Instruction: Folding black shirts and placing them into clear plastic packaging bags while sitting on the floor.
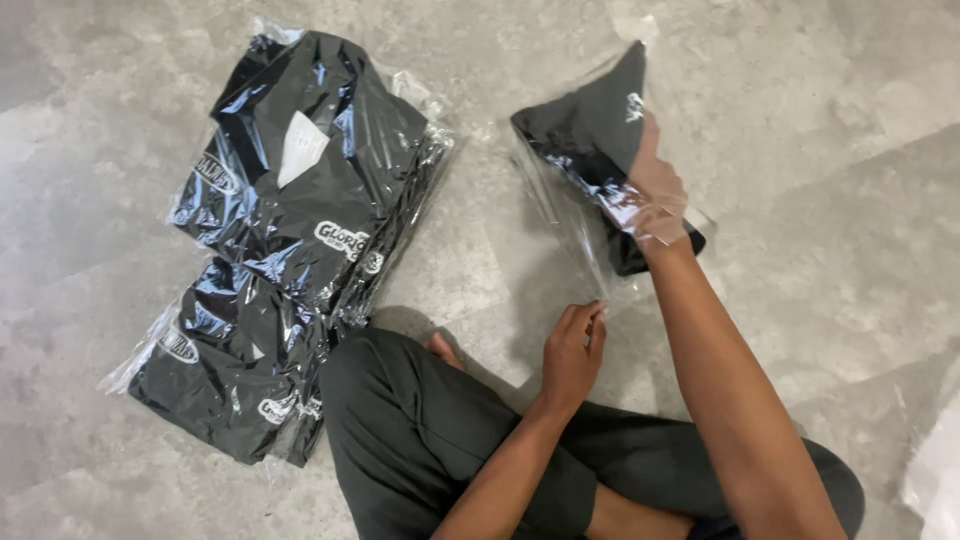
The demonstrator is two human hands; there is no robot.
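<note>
Two hands work on one folded black garment at the upper right of the frame, where it sits half inside a clear plastic sleeve bag above the grey stone-patterned floor. The right hand is pushed into the bag, its fingers pressed flat against the cloth under the film, apparently to steady the garment inside. The left hand, lower centre, pinches the bag's open edge between closed fingertips, which keeps the mouth stretched taut. At the left of the frame lie two stacks of bagged black garments, one above the other, just beside the person's dark-trousered knee.
</note>
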